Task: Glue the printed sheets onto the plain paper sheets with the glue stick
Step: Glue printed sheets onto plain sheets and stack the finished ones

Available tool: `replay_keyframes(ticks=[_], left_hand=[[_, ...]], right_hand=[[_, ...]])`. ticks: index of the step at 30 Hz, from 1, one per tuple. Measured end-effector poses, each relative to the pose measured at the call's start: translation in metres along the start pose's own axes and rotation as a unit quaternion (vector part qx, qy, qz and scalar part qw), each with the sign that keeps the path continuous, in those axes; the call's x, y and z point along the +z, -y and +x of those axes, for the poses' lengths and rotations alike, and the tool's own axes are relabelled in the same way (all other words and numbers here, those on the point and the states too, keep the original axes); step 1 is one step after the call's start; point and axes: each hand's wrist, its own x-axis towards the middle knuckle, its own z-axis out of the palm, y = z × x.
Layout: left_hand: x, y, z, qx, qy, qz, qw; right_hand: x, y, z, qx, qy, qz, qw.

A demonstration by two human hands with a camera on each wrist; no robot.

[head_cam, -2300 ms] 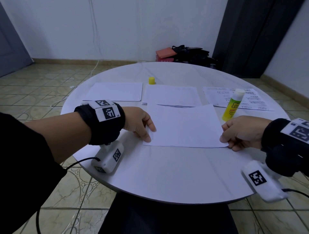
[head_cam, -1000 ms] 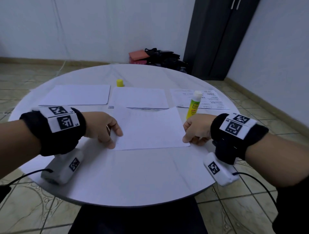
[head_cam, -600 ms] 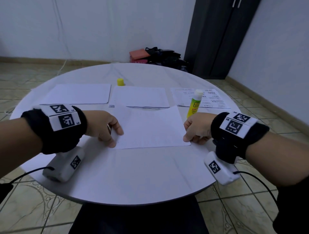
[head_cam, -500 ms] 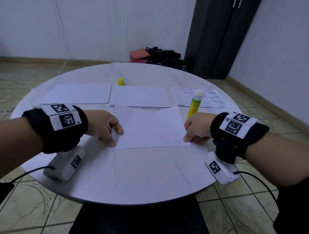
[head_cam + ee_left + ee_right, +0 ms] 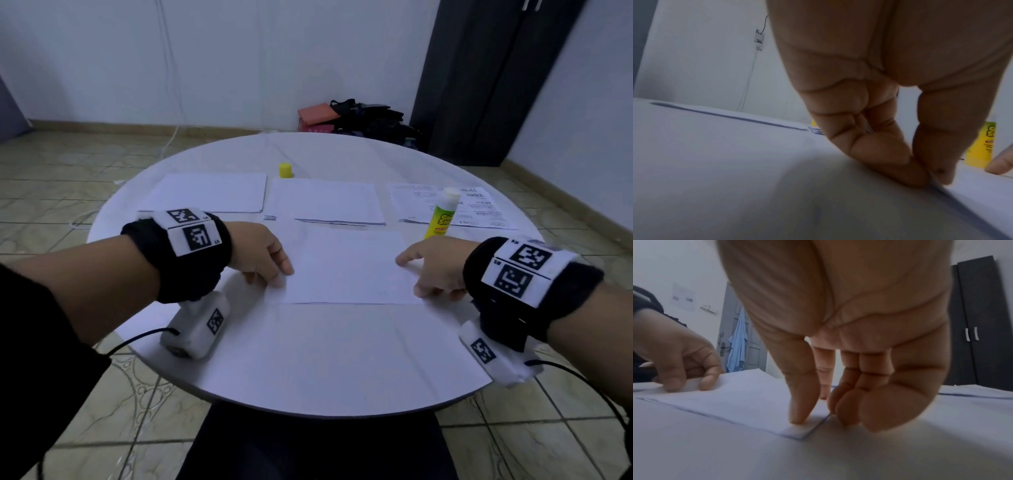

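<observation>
Plain home room, tiled floor (image 5: 61,178), dark wardrobe (image 5: 486,78); shirt (image 5: 737,344) hung on grey door (image 5: 754,337)

round table (image 5: 308,370) | dark wardrobe (image 5: 486,78) | bags (image 5: 363,120) on floor by wall
</observation>
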Motion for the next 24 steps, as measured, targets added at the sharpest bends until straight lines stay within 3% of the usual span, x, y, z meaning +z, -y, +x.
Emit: replay_keyframes(ticks=[24], left_hand=[[-0.0038, 0.0015, -0.0017, 0.0, -0.013, 0.064, 0.998]], right_hand=[[-0.0006, 0.0036, 0.001, 0.023, -0.002, -0.008, 1.0]])
